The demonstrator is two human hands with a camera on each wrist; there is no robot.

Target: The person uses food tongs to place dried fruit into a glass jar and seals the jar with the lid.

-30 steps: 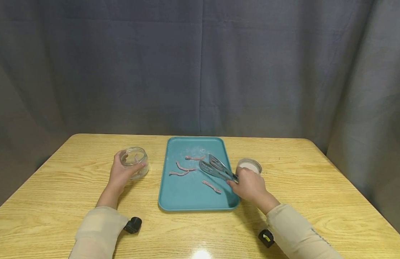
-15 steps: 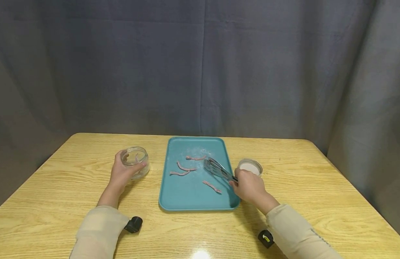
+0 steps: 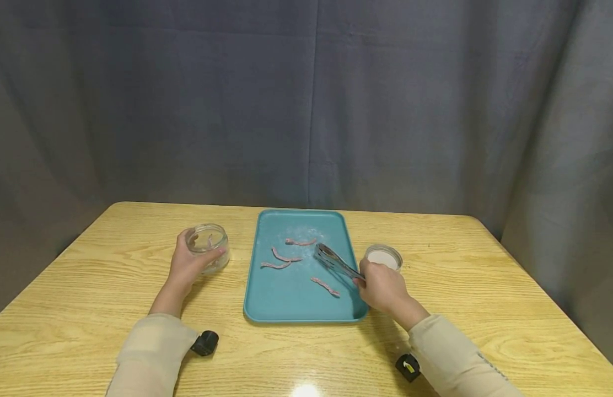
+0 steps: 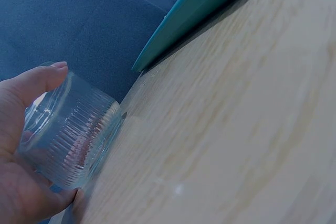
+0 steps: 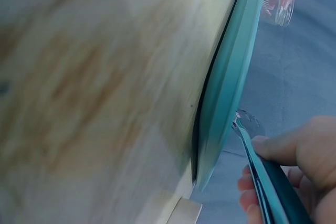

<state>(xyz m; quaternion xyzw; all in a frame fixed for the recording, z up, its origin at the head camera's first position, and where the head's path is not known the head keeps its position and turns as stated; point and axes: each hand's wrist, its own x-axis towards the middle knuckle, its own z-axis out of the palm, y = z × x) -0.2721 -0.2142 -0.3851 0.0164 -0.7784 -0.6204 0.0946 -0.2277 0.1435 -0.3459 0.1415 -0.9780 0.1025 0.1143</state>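
My left hand [image 3: 184, 264] grips a clear glass jar [image 3: 218, 266] from its left side, thumb across the front. The left wrist view shows the jar's ribbed wall [image 4: 79, 129] with something pinkish inside. With my right hand [image 3: 386, 286] I hold metal tongs [image 3: 336, 263], thumb on one side and fingers on the other. Their two heads are close together over the right part of the teal tray [image 3: 291, 306]. Several pinkish, twisted strips lie on the tray, among them a front strip [image 3: 325, 286], a back strip [image 3: 300, 242] and a curved strip [image 3: 285, 257].
Just right of the tray stands a round, glass-rimmed container [image 3: 384, 257] with white inside, partly behind my right hand. White powder is dusted over the back of the tray. The wooden table [image 3: 267, 358] ends before a grey curtain [image 3: 227, 110].
The tongs' heads have come together from a spread and shifted slightly to the right. The left hand with the jar and the strips on the tray stay about where they were.
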